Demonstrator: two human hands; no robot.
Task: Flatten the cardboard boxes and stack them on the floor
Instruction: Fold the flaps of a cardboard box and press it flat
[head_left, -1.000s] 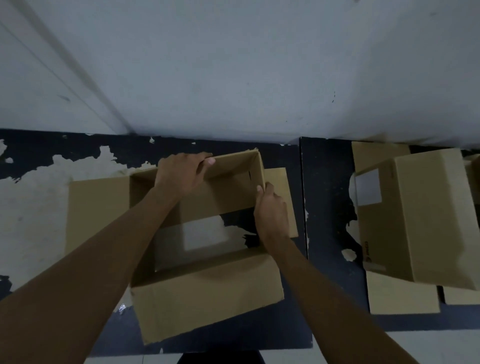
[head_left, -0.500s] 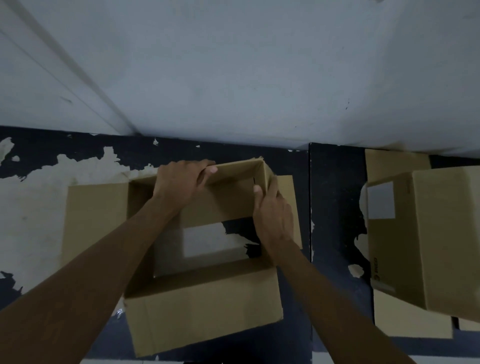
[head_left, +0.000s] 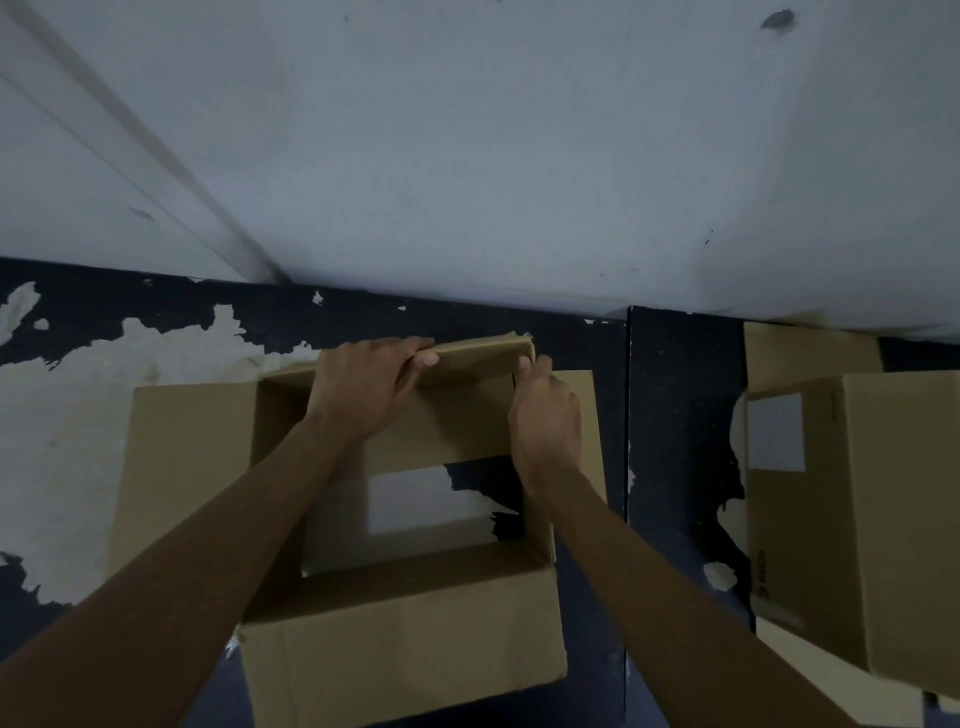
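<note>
An open brown cardboard box (head_left: 400, 639) stands on the dark floor in front of me, open at top and bottom, so the floor shows through it. Its flaps are spread out to the left, right and near side. My left hand (head_left: 363, 384) grips the top edge of the box's far wall, fingers curled over it. My right hand (head_left: 545, 421) holds the far right corner of the same box, thumb at the edge. A second cardboard box (head_left: 883, 519) stands upright at the right, partly cut off by the frame.
A pale wall (head_left: 519, 156) rises just behind the box. The floor (head_left: 680, 415) is dark with worn pale patches at the left. A flat cardboard flap (head_left: 810, 353) lies behind the second box near the wall.
Both hands stayed on the box's far wall while it tipped slightly away toward the wall. The view shifted left and down, pushing the second box further to the right.
</note>
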